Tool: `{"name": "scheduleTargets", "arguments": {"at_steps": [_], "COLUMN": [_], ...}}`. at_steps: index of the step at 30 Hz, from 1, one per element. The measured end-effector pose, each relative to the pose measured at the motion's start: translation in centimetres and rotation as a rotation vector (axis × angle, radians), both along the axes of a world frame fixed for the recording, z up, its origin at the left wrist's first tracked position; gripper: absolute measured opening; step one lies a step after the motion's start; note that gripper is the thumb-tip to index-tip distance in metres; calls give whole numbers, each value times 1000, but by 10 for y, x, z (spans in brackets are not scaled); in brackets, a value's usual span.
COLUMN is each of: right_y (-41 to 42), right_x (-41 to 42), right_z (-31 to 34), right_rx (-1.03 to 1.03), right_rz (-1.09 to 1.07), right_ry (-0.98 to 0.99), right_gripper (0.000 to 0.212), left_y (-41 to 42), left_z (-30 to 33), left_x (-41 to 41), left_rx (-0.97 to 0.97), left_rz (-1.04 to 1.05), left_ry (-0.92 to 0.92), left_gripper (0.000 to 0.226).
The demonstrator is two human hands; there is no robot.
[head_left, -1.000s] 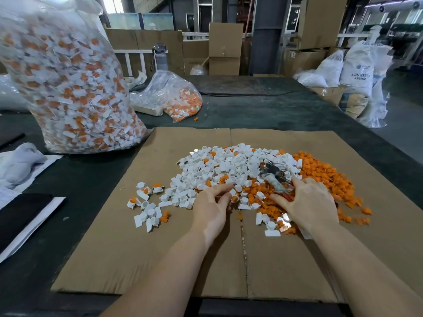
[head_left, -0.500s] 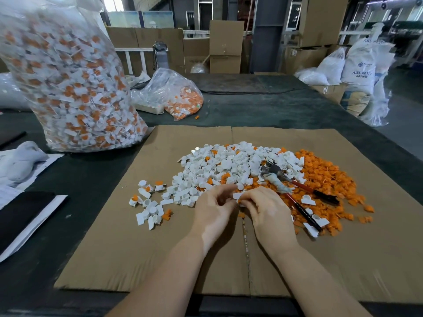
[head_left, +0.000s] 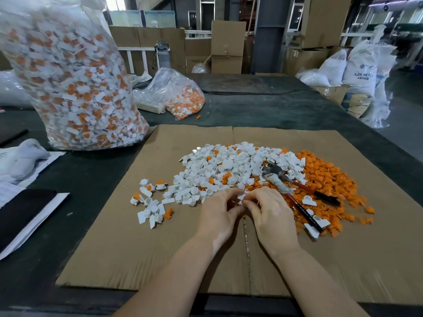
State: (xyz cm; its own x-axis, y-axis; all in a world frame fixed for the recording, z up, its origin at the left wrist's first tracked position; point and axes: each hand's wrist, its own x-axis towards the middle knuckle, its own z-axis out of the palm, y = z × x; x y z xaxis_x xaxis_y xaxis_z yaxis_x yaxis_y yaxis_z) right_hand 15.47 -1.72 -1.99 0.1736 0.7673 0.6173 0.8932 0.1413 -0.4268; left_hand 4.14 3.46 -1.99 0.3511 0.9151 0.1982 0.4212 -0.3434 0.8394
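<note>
The left hand (head_left: 217, 213) and the right hand (head_left: 272, 216) meet fingertip to fingertip over the centre seam of the cardboard sheet (head_left: 160, 248). The fingers of both hands are curled inward, and together they pinch one small white part (head_left: 240, 199). The fingers cover most of that part, so its shape cannot be determined. The held part sits just at the near edge of the white pile (head_left: 229, 170), a heap of loose white plastic pieces with a few orange ones mixed in. The orange pile (head_left: 325, 179) adjoins the white pile on the right. The pliers (head_left: 297, 191) lie across the boundary of the two piles, just beside the right hand, with the red and black handles pointing toward the near right. A small cluster (head_left: 151, 207) of white and orange pieces lies apart to the left of the left hand. The cardboard sheet rests on the dark table (head_left: 91, 170). The large bag (head_left: 73, 83) of assembled white and orange parts stands at the far left corner of the sheet. The small bag (head_left: 178, 94) lies further back on the table.
</note>
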Motion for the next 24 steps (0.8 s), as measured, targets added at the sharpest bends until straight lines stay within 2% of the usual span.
{"name": "scheduleTargets", "arguments": {"at_steps": [7,11,13,18,24], "right_y": [0,0,0,0,1], "right_x": [0,0,0,-1,0], "right_z": [0,-2,-2,-3,-4], "right_rx": [74,74,77,97,104], "right_rz": [32,37,39,43,35], "right_ry": [-19,-46,-39,-47,-64], "right_gripper": [9,6,5,3,5], "left_y": [-1,22,38,62,65], "left_z": [4,16,19,21,20], "left_x": [-8,-35,-52,-83,-84], "left_rx": [-1,38,72,171,102], "left_rz": [122,296,393,615,571], "left_ry": [-91,-99,8,541,760], "left_gripper": [21,21,24,24,27]}}
